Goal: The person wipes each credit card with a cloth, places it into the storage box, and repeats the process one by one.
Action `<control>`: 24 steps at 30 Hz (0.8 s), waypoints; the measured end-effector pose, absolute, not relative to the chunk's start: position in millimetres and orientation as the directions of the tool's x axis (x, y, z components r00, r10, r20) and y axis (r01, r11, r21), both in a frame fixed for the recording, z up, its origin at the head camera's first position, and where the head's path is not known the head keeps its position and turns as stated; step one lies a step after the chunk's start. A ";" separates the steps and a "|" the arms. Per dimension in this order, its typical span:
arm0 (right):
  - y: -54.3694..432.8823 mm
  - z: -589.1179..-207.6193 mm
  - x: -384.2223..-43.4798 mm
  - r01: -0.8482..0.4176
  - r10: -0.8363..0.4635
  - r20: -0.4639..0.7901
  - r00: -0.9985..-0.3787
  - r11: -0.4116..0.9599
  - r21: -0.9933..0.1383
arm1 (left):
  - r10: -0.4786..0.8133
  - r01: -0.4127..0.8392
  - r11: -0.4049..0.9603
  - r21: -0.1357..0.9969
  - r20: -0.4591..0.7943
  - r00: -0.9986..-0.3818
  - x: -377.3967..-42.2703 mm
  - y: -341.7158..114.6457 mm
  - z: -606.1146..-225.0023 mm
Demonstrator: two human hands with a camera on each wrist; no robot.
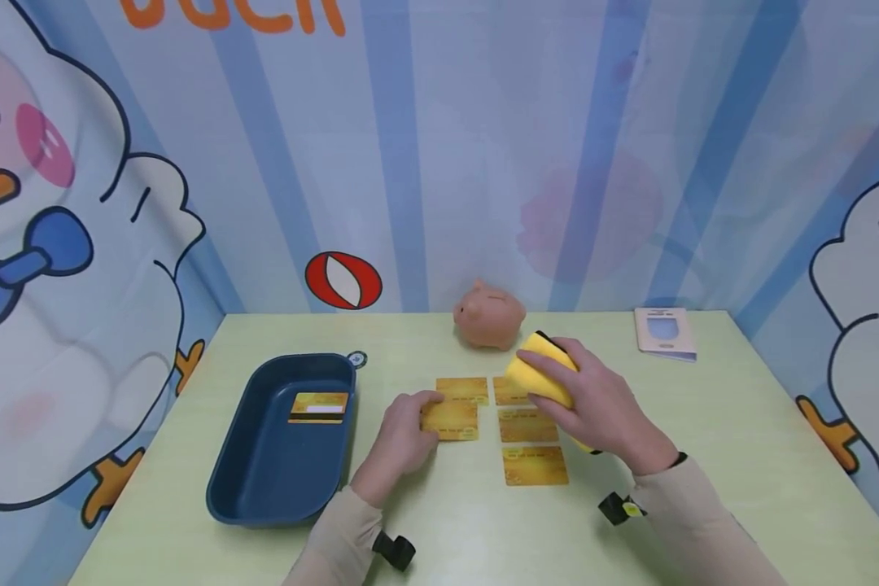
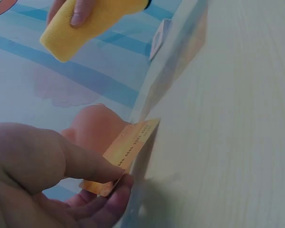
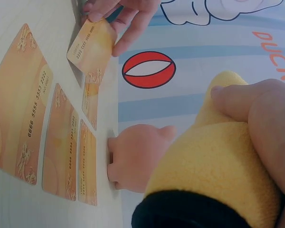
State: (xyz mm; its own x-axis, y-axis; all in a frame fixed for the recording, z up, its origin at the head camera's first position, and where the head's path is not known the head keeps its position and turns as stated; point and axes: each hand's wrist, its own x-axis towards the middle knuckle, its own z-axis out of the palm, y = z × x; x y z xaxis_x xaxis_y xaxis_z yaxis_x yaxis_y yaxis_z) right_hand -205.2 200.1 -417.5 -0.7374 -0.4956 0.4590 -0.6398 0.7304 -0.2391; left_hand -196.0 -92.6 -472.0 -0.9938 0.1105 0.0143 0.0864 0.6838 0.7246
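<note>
My left hand (image 1: 403, 435) pinches one end of a gold bank card (image 1: 450, 420) between thumb and fingers. In the left wrist view that card (image 2: 133, 142) is tilted, raised off the table. Folded in my right hand (image 1: 604, 399) is a yellow cloth (image 1: 542, 370) with black edging, held above the cards. On the table lie several more gold cards: one (image 1: 463, 387) just behind the held card, and a column at right, with its nearest card (image 1: 535, 466) fully visible. The right hand and cloth partly cover the column's other cards.
A dark blue tray (image 1: 223, 480) stands at left with one gold card (image 1: 318, 408), stripe side up, in it. At the back is a pink piggy bank (image 1: 489, 316). A small round object (image 1: 357, 359) lies by the tray's corner, and a pale booklet (image 1: 665, 332) lies back right.
</note>
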 end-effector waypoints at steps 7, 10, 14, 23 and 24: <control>199.4 -417.9 -205.5 -0.644 -0.497 0.468 -0.730 0.729 -0.231 | 0.113 0.038 0.541 0.840 -0.028 -0.993 -193.3 -96.8 -463.1; 197.9 -417.1 -204.5 -0.647 -0.501 0.464 -0.731 0.725 -0.236 | 0.121 0.050 0.487 0.872 -0.011 -0.993 -194.0 -96.4 -458.2; 195.2 -416.2 -202.1 -0.647 -0.508 0.444 -0.739 0.719 -0.254 | 0.120 0.051 0.436 0.898 -0.002 -0.993 -196.3 -94.6 -453.3; 184.2 -412.2 -205.0 -0.677 -0.537 0.452 -0.712 0.695 -0.242 | 0.124 -0.004 0.270 0.963 -0.039 -0.992 -203.9 -86.8 -445.3; 182.2 -410.6 -205.8 -0.684 -0.542 0.457 -0.705 0.690 -0.238 | 0.127 -0.007 0.252 0.968 -0.041 -0.991 -204.7 -85.9 -443.7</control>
